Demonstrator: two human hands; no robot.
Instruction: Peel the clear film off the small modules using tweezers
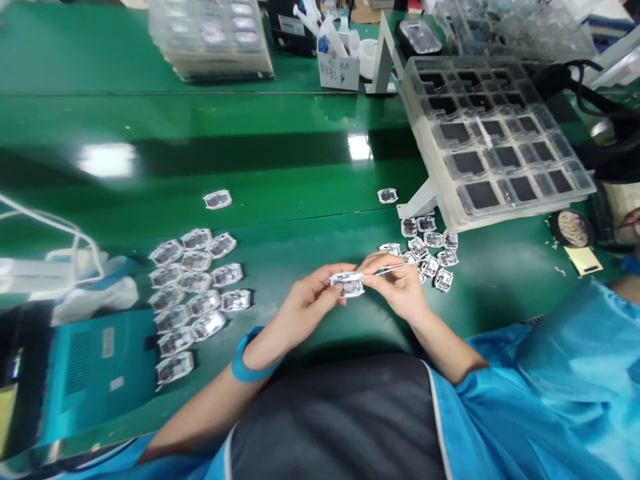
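Observation:
Between my two hands is a small white-framed electronic part (350,285). My left hand (310,300), with a blue band at the wrist, grips its left side between thumb and fingers. At its right edge, my right hand (397,283) pinches thin white tweezers (395,268), whose tip is near the part. Several similar parts (195,281) lie in rows on the green table to the left. Another loose group (431,241) lies to the right of my right hand. Single parts sit farther back, one at left (218,199) and one at right (387,195).
Clear compartment trays (483,160) stand on a raised support at the right. Stacked trays (213,40) and a white holder (339,71) are at the back. A teal device (103,373) lies at left; a round dish (571,228) and another person's blue sleeve (633,265) are at right.

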